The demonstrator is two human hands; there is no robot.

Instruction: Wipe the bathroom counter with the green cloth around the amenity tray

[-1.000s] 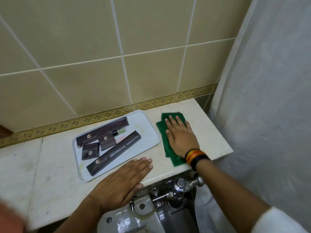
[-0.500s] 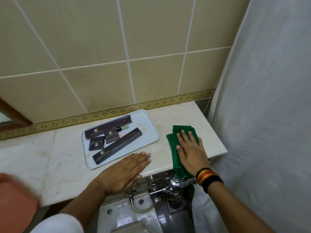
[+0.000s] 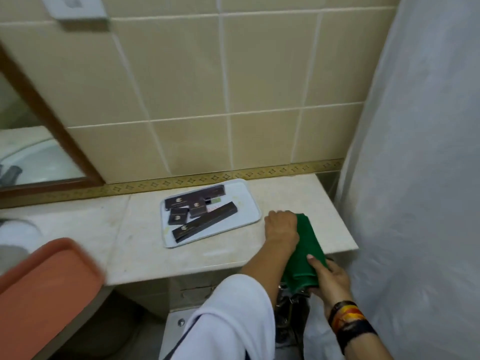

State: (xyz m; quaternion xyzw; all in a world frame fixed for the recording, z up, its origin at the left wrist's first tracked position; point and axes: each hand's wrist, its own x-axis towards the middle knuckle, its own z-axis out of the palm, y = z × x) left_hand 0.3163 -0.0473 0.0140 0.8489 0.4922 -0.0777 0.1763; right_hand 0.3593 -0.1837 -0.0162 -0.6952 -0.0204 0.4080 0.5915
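From the head view, the green cloth [image 3: 306, 252] lies folded at the counter [image 3: 155, 253] front edge, right of the tray [image 3: 250, 201], its near end drooping over the lip; its long axis runs from wall toward the person. The left hand [image 3: 281, 227] presses its far end, fingers curled; the right hand [image 3: 328, 278] pinches the hanging end. It looks soft, light and limp, best gripped at the fold.
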